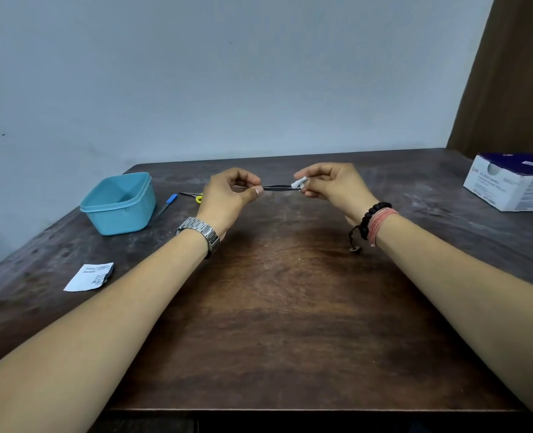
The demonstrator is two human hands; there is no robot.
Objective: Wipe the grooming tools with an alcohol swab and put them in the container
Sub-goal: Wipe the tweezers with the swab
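The fingers [252,180] and thumb of the left hand [227,198] are pinching one end of a thin dark tool, probably tweezers [279,187], holding it level above the wooden table [290,307]. The right hand [330,185] is pinching a white alcohol swab [299,182] around the opposite end.

Risks:
- The left grip is bearing on a narrow end only. A hard pull of the swab is likely to drag the tool out or pivot it.
- The swab is folding small; it may be slipping off the tip and leaving part unwiped.

The blue container [118,204] is standing open, well to the left. Small scissors [193,195] and a blue-handled tool [168,203] are lying just beside it, apparently awaiting wiping.
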